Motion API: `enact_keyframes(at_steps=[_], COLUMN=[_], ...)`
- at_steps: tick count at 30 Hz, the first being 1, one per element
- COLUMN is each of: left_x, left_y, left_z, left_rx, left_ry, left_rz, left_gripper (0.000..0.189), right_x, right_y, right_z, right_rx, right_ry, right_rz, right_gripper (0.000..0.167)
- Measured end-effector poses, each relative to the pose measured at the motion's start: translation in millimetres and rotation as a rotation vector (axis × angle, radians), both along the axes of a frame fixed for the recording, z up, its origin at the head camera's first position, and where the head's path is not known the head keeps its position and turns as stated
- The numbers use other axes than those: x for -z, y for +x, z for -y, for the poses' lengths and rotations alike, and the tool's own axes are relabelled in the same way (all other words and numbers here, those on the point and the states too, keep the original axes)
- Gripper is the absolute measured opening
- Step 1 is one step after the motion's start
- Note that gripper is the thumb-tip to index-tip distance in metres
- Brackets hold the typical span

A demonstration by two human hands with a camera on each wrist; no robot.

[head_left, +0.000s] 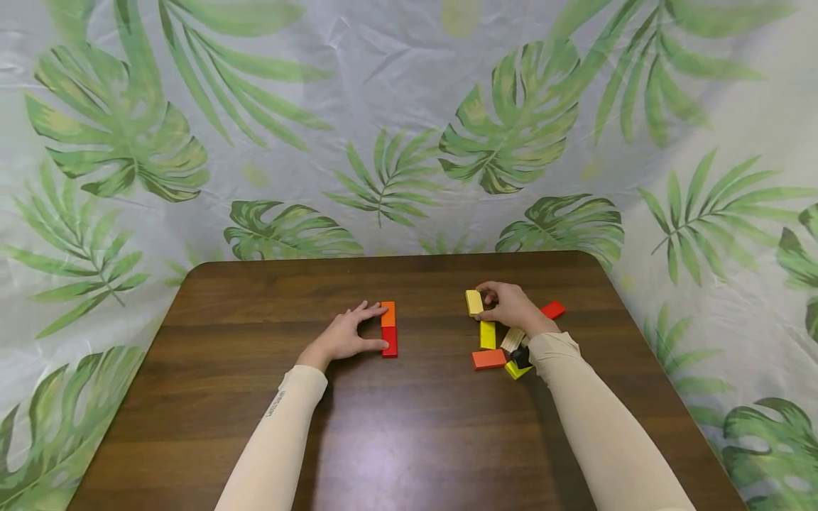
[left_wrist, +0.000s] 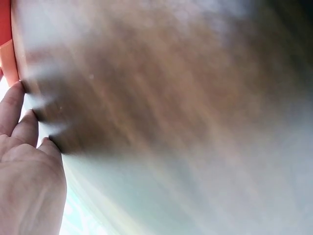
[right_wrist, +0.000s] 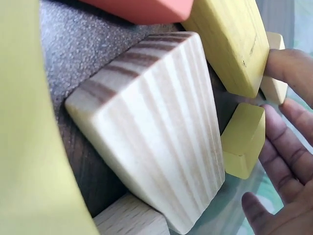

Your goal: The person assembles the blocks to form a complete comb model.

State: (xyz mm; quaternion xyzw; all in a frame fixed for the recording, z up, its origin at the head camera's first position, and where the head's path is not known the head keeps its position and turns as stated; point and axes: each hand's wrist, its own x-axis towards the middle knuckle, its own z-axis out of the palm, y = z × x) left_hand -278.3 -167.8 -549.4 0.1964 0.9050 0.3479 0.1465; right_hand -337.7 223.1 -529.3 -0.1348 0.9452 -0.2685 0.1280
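Note:
My left hand [head_left: 341,337] rests with spread fingers beside an orange block [head_left: 388,314] and a red block [head_left: 390,342], which lie end to end. Its index finger touches the orange one and its thumb the red one. To the right, my right hand [head_left: 513,307] pinches a pale yellow block [head_left: 474,303] between thumb and index finger. Just below that block lies a yellow block [head_left: 488,336]. In the right wrist view the pale yellow block [right_wrist: 279,88] is partly hidden behind a larger-looking yellow block [right_wrist: 232,44].
Around the right wrist lie a striped wooden block [head_left: 513,339], a coral-red block [head_left: 488,359], another yellow block [head_left: 516,370] and a red block [head_left: 553,309]. The brown table [head_left: 409,433] has its far edge against a leaf-patterned cloth [head_left: 396,92].

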Motion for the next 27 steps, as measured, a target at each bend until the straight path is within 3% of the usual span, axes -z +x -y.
enact_keyframes(at_steps=[13,27], left_x=[-3.0,-3.5], left_y=[2.0,1.9], left_z=[-1.0,-1.1], left_rx=[-0.018,-0.014], left_ry=[-0.009,-0.009], left_rz=[0.025,0.033], left_gripper=[0.08,0.08], right_x=[0.5,-13.0], right_y=[1.5,7.3], right_z=[-6,-5], right_rx=[0.024,0.036], right_ry=[-0.041,-0.07], right_rz=[-0.009,-0.002], right_gripper=[0.061,0.062])
